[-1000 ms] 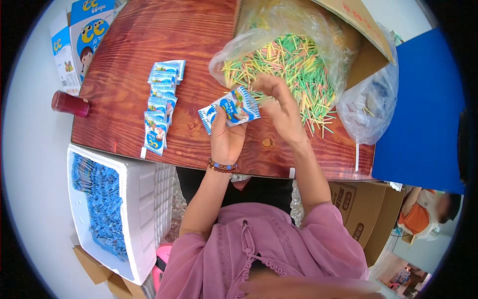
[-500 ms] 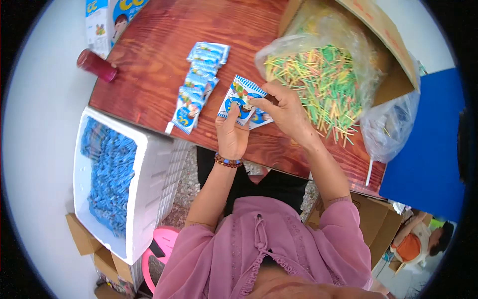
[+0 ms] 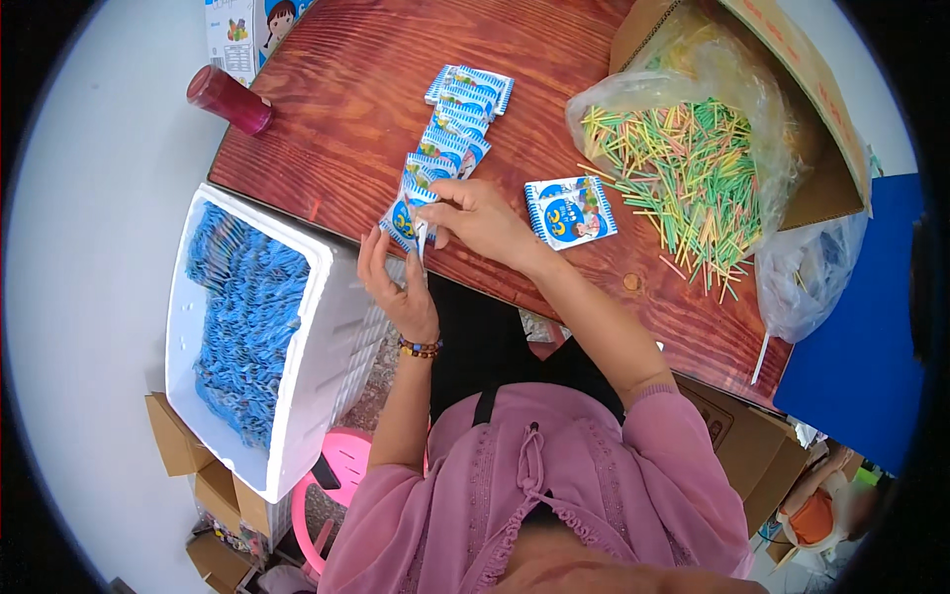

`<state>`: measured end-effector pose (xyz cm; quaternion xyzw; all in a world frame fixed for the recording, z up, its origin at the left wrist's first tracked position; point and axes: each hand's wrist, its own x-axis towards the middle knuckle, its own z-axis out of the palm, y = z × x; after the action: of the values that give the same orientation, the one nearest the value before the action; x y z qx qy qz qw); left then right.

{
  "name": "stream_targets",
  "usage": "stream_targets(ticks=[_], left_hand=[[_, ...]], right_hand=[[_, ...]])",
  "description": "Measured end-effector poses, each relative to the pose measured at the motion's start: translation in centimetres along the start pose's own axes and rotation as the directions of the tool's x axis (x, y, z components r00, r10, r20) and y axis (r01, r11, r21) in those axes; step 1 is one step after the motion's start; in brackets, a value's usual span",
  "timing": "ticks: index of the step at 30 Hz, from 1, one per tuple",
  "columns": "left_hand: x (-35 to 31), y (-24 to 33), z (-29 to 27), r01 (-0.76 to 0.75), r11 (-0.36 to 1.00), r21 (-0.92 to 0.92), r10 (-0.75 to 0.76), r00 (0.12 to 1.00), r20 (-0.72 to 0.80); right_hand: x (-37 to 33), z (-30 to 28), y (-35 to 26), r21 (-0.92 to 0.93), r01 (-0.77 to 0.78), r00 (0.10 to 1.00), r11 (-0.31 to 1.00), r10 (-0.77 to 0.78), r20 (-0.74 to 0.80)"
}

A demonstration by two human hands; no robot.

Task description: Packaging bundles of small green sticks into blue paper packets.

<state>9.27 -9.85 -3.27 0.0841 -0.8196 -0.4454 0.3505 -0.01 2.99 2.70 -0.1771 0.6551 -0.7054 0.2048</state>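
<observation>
Touching packet with right hand

Right grip beside left grip

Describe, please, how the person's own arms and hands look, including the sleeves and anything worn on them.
The arms have loose dusty-pink sleeves that end around the elbows. The left hand has a beaded bracelet at its wrist, mostly brown with some blue. The right hand shows no bracelet. Neither hand wears a glove.
</observation>
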Motion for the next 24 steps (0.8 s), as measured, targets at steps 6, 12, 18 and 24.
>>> stream_targets(ticks=[6, 12, 18, 24], left_hand=[[0.6, -0.6, -0.2, 0.000, 0.997, 0.077, -0.012, 0.987, 0.159], [1.2, 0.6, 0.4, 0.302, 0.794, -0.528, -0.340, 0.940, 0.026], [4.2, 1.3, 0.7, -0.070, 0.973, 0.221, 0.000, 0.954, 0.300], [6.6, 1.5, 3.7, -0.162, 0.819, 0.551, -0.029, 0.947, 0.321]], right_hand=[[-0.5, -1.4, -1.4, -0.451, 0.151, 0.974, 0.880, -0.210, -0.083], [0.6, -0.7, 0.7, 0.025, -0.008, 1.000, 1.000, 0.008, -0.015], [0.8, -0.9, 1.8, -0.141, -0.092, 0.990, 0.986, 0.075, -0.120], [3.6, -5.4, -1.0, -0.729, -0.004, 0.881, 0.685, -0.343, -0.326]])
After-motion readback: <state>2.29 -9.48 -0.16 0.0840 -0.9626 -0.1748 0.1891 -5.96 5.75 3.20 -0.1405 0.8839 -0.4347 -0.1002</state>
